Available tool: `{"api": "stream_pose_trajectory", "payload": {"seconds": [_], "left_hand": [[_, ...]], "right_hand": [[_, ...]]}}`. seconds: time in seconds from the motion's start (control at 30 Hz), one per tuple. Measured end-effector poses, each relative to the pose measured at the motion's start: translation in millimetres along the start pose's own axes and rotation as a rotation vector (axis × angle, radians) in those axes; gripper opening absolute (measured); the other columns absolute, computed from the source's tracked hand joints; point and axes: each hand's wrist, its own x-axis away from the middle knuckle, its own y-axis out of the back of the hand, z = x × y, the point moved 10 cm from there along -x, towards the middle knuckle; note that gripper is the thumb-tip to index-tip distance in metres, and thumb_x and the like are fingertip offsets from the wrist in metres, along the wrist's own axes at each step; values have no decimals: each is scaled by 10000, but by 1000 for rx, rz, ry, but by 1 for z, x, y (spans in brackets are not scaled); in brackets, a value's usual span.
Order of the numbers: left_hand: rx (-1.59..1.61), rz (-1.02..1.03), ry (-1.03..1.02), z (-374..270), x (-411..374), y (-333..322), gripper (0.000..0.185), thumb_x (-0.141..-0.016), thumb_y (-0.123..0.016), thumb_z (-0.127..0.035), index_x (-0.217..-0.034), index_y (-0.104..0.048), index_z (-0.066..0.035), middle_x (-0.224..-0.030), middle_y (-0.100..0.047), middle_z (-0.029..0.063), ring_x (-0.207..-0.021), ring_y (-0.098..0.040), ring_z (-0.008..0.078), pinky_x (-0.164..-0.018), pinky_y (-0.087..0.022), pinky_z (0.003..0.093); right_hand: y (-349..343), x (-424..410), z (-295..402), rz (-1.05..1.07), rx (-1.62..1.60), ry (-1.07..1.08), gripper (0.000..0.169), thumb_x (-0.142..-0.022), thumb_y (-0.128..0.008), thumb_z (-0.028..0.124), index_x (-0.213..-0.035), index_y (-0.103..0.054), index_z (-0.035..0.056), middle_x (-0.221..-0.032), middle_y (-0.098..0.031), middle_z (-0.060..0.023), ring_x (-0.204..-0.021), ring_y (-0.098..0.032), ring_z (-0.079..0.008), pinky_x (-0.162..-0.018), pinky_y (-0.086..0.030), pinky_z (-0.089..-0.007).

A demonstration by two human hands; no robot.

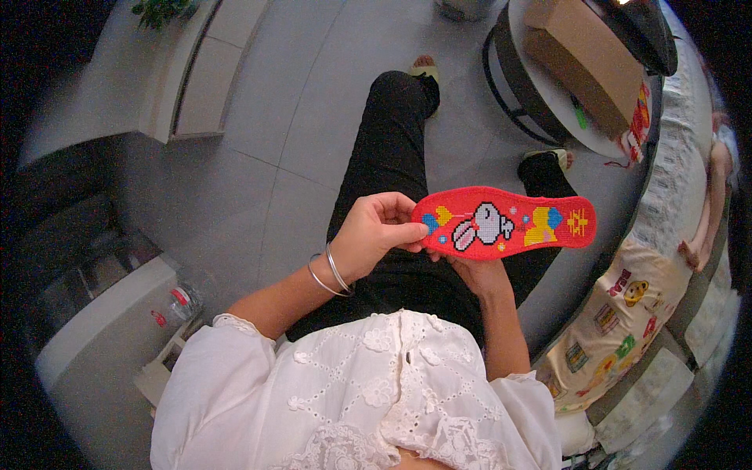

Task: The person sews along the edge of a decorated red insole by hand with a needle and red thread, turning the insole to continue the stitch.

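Note:
A red cross-stitched shoe insole (pixel 505 226) with a white rabbit, coloured patches and a yellow character lies level before me, over my lap. My left hand (pixel 385 226) pinches its wide left end, the thumb on top and the fingers at its edge and beneath. Under the lower edge, my right hand (pixel 476 270) supports the insole from below; most of its fingers are hidden by it. Two silver bangles circle my left wrist.
A round table (pixel 534 88) at the upper right bears a cardboard box (pixel 587 59), a green item (pixel 578 111) and red patterned pieces (pixel 637 132). A sofa with a printed cover (pixel 617 329) curves along the right; another person's bare leg (pixel 714 205) rests there. A clear plastic bottle (pixel 183 302) is at left.

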Motion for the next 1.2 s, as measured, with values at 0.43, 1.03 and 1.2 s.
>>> {"api": "stream_pose_trajectory", "payload": {"seconds": [0.43, 1.03, 1.2], "left_hand": [[101, -128, -25, 4, -1, 10, 202, -780, -670, -44, -949, -568, -2, -879, -625, 75, -741, -625, 137, -660, -559, 265], [-17, -306, -337, -21, -6, 58, 170, -805, -598, 2, -955, -530, -38, -896, -608, 55, -760, -611, 129, -655, -558, 267], [128, -434, -395, -30, -10, 97, 153, -802, -590, 21, -924, -521, -38, -893, -607, 60, -746, -622, 148, -684, -567, 289]], "right_hand": [[25, 67, 99, -710, 822, 449, 105, -749, -637, 5, -847, -601, 19, -782, -538, -116, -719, -548, -236, -640, -442, -312], [51, 106, 159, -612, 259, 693, 111, -918, -510, 123, -856, -424, 92, -642, -439, -16, -480, -417, -97, -451, -361, -190], [119, 182, 192, -479, -36, 929, 63, -862, -542, 57, -891, -487, 65, -727, -449, -8, -560, -365, -95, -540, -356, -211]]}}
